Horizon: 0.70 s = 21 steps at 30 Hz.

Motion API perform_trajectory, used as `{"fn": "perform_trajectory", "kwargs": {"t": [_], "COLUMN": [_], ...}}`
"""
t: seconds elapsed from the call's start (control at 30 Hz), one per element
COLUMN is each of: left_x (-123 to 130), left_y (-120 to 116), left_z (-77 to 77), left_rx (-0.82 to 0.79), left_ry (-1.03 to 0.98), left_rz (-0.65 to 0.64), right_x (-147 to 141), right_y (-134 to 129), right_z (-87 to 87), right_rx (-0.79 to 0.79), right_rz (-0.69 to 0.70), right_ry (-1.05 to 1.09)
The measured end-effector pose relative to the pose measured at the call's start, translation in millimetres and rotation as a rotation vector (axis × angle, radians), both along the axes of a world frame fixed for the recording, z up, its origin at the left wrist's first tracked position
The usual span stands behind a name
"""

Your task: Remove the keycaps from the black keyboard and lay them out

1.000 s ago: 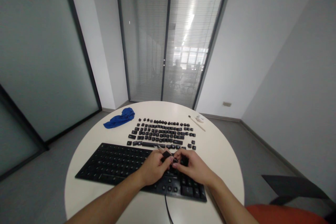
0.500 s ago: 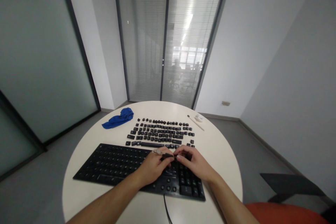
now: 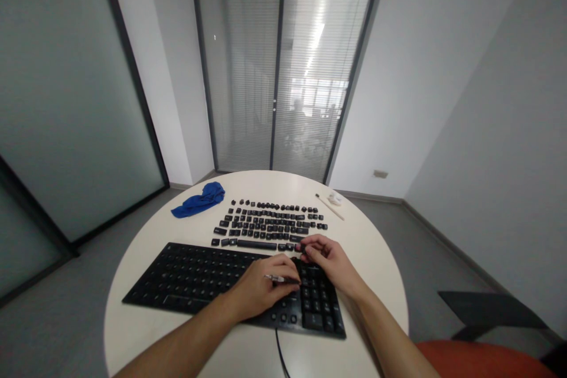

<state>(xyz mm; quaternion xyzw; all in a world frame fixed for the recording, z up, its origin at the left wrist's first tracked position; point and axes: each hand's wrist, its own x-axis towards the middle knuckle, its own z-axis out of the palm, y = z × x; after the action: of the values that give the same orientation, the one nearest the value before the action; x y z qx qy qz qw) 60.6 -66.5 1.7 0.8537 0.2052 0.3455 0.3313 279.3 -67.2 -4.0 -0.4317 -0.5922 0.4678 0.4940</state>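
A black keyboard (image 3: 195, 274) lies on the round white table, its main section bare of keycaps while the number pad at the right still carries them. Over its right half, my left hand (image 3: 266, 283) is closed on a slim pen-like tool (image 3: 278, 279) with a dark tip end. My right hand (image 3: 330, 257) is beyond the keyboard's far right edge, fingertips pinched on a small dark keycap (image 3: 302, 247), near the lower right of the loose keycaps. Those loose keycaps (image 3: 261, 227) lie in rows behind the keyboard.
A blue cloth (image 3: 201, 199) lies at the table's far left. At the far right are a thin brush (image 3: 330, 207) and a small whitish item (image 3: 335, 198). A black cable (image 3: 281, 354) runs off the near edge. A red chair (image 3: 469, 359) stands at the right.
My right hand has moved away from my left hand, forward to the keycap rows. My left hand has shifted slightly nearer to me, its tool now lying lower over the keyboard.
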Motion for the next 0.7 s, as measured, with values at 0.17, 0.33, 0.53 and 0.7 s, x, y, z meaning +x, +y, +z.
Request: {"fn": "perform_trajectory", "kwargs": {"t": [0.17,0.33,0.53,0.7], "left_x": [0,0,0,-1], "left_y": [1,0,2,3], "left_z": [-0.8,-0.7,-1.4,-2.9], "left_rx": [-0.005,-0.012,-0.012,-0.006], "left_ry": [-0.014,-0.014,-0.02,-0.034], "left_rz": [-0.001,0.002,0.003,0.002], "right_x": [19,42,72,80], "right_y": [6,14,24,19], "right_z": [2.6,-0.4,-20.9,-28.9], "right_rx": [0.02,0.093,0.121,0.063], "right_rz": [-0.199,-0.423,-0.615,-0.545], "right_ry": [0.011,-0.052,-0.29,-0.583]}}
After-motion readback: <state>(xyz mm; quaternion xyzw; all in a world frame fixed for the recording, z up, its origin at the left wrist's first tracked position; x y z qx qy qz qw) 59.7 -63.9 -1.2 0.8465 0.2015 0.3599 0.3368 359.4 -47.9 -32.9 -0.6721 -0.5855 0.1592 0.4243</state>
